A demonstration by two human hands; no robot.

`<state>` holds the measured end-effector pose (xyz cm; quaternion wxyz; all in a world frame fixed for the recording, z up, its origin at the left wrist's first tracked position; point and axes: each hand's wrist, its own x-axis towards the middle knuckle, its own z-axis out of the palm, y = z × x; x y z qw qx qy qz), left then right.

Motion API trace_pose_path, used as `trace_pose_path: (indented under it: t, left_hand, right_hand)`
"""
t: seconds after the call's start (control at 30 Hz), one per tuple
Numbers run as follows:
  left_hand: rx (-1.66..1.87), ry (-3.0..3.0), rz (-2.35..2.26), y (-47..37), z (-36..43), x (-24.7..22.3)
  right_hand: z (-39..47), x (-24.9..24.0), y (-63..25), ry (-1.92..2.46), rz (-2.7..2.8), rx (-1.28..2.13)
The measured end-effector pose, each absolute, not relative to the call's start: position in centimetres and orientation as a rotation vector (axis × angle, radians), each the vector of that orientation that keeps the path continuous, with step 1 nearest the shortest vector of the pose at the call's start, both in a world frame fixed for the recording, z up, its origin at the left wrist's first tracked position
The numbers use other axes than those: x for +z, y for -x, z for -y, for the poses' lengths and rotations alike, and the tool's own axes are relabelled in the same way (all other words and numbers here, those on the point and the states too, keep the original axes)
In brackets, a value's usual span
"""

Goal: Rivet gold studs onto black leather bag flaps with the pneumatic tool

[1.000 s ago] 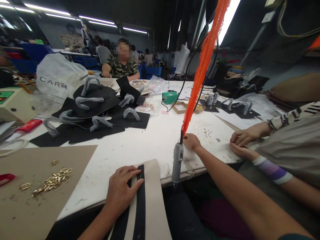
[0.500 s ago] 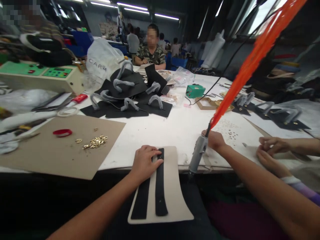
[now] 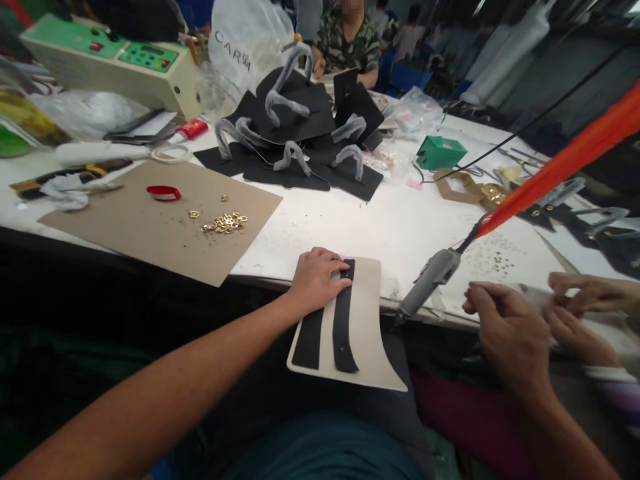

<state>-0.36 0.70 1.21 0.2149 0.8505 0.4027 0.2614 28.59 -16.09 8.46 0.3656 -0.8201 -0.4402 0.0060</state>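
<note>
My left hand (image 3: pixel 320 279) is closed on the upper end of a black strap (image 3: pixel 343 333), thumb and fingers near a small hole. That strap lies on a beige panel (image 3: pixel 367 320) that overhangs the table's front edge, with a second black strip (image 3: pixel 310 340) alongside, partly under my hand. To the right, my right hand (image 3: pixel 515 340) is raised with thumb and fingers drawn together; anything between them is too small to make out. Between my hands hangs a grey electric screwdriver (image 3: pixel 433 280), tip down at the table edge, on an orange coiled cord (image 3: pixel 565 160).
Brass-coloured rings (image 3: pixel 227 223) and a red band (image 3: pixel 163 193) lie on brown cardboard (image 3: pixel 205 260). Black panels with wrapped handles (image 3: pixel 295 113) are piled behind. Small metal pieces (image 3: pixel 500 260) are scattered at right. A co-worker's hands (image 3: pixel 590 307) are close beside my right hand.
My right hand has moved from beside the screwdriver towards the co-worker's hands at right. My left hand stays on the strap. The view has tipped downward.
</note>
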Motion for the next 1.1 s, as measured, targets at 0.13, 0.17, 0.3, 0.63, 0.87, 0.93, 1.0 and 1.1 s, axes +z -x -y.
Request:
trace_pose_path:
  t: [0.13, 0.17, 0.3, 0.63, 0.87, 0.93, 1.0, 1.1]
  left_hand:
    - [0.688, -2.393, -1.128, 0.2, -0.7, 1.4]
    - [0.682, -2.400, -1.133, 0.2, -0.7, 1.5]
    - [0.679, -2.423, -1.142, 0.2, -0.4, 1.6]
    - [0.717, -2.325, -1.136, 0.3, -0.2, 1.1]
    - [0.747, -2.325, -1.116, 0.3, -0.2, 0.8]
    - [0.744, -2.327, -1.125, 0.3, -0.2, 0.8]
    - [0.742, -2.329, -1.131, 0.3, -0.1, 0.8]
    - [0.737, -2.325, -1.130, 0.3, -0.1, 0.9]
  right_hand:
    - [14.5, 7.6, -20.7, 1.828, 1.443, 0.439]
    - [12.9, 6.9, -19.4, 1.777, 1.490, 0.537]
    - [6.7, 4.4, -17.0, 1.690, 1.648, 0.656]
    - [5.4, 2.8, -17.4, 1.761, 1.780, 0.584]
    - [4.9, 2.7, -17.3, 1.767, 1.710, 0.591]
    - [4.7, 2.9, -17.3, 1.793, 1.677, 0.647]
    - [4.5, 3.2, -17.4, 1.820, 1.658, 0.706]
    - [4.2, 3.6, -17.6, 1.861, 1.637, 0.781]
